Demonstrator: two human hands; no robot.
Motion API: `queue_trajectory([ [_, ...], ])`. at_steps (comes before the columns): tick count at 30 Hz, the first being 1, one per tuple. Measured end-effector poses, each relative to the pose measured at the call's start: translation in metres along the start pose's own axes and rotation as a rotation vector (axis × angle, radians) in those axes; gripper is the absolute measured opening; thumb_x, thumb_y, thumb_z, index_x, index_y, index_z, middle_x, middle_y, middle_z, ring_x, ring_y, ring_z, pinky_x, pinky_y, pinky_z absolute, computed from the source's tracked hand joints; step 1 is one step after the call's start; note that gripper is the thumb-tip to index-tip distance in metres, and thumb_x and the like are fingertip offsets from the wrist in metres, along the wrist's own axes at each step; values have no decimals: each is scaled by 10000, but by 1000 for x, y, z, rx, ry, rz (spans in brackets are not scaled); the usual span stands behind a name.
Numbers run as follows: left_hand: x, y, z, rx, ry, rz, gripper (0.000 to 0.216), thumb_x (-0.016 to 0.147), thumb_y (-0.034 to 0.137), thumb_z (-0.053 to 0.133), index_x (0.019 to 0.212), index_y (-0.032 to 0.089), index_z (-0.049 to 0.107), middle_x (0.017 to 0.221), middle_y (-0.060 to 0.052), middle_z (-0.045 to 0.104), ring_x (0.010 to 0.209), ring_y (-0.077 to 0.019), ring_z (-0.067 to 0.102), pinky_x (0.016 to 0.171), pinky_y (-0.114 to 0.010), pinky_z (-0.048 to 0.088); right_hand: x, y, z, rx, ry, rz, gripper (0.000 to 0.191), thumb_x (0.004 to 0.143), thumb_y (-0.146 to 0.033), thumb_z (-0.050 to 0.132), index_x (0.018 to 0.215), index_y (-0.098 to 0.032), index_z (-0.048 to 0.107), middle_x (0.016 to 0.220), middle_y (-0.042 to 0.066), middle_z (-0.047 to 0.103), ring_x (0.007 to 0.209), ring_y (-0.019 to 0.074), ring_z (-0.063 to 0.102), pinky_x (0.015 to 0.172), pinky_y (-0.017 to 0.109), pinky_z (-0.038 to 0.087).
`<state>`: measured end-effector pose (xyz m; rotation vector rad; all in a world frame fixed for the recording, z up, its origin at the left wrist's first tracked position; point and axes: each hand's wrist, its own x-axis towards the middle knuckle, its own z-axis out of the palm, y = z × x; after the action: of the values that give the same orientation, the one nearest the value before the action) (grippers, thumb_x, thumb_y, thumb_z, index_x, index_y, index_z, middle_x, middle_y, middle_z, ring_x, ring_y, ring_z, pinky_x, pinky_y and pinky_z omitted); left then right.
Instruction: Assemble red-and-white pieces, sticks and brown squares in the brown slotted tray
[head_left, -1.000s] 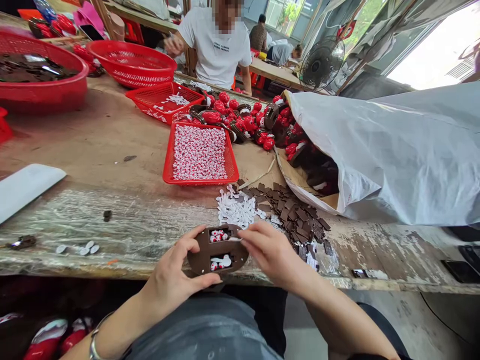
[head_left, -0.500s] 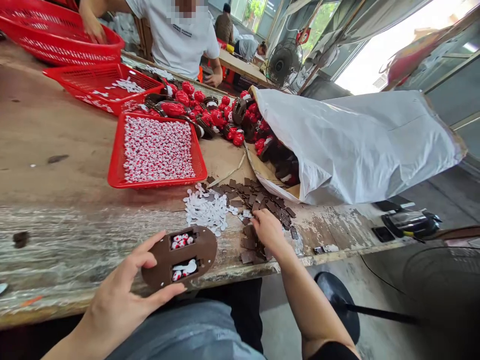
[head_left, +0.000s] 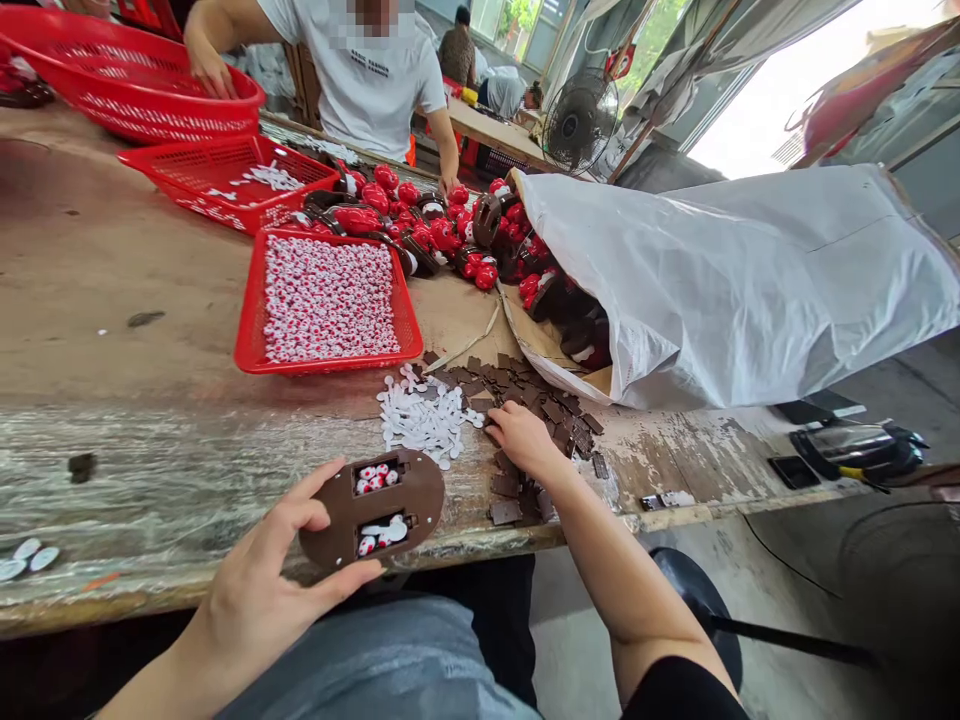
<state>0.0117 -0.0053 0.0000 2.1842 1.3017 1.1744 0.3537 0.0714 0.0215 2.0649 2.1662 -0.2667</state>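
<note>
My left hand point(head_left: 259, 560) grips a brown oval plastic base point(head_left: 424, 495) by its left end, thumb below and fingers above. Two square openings in the base face up. The upper one holds small white balls with red spots point(head_left: 375, 480); the lower holds similar balls and a white spoon-shaped piece point(head_left: 396, 528). My right hand point(head_left: 525, 440) reaches down where a pile of white spoon-shaped pieces point(head_left: 424, 415) meets scattered brown rectangular covers point(head_left: 506, 487). Its fingers are drawn together, and whatever sits between the fingertips is hidden.
A red basket point(head_left: 251, 330) of spotted balls stands beyond the white pieces. Red-and-brown toys point(head_left: 442, 235) spill from a large white sack point(head_left: 735, 290) at right. Across the table, a person in a white shirt point(head_left: 367, 85) reaches into a red basket point(head_left: 150, 90). A kettle point(head_left: 855, 450) sits at far right.
My right hand has shifted slightly left, toward the edge of the white pieces. The left hand still holds the base. The person opposite has moved one hand to the toys. The view has shifted slightly.
</note>
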Motion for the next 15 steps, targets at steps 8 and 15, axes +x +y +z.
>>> queue_trajectory([
  [8, 0, -2, 0, -22, -24, 20, 412, 906, 598, 657, 964, 247, 448, 1347, -236, 674, 1120, -329, 747, 805, -394, 667, -17, -6, 5, 400, 217, 31, 186, 965, -212, 569, 1066, -162, 717, 1020, 87, 736, 956, 199, 701, 875, 307, 528],
  [15, 2, 0, -1, -58, -50, 50, 398, 911, 562, 673, 981, 240, 452, 1370, -249, 654, 1168, -329, 724, 870, -413, 655, -69, -48, 5, 1405, 221, 30, 280, 855, -435, 743, 948, -183, 661, 647, 4, 680, 569, 159, 666, 580, 276, 551],
])
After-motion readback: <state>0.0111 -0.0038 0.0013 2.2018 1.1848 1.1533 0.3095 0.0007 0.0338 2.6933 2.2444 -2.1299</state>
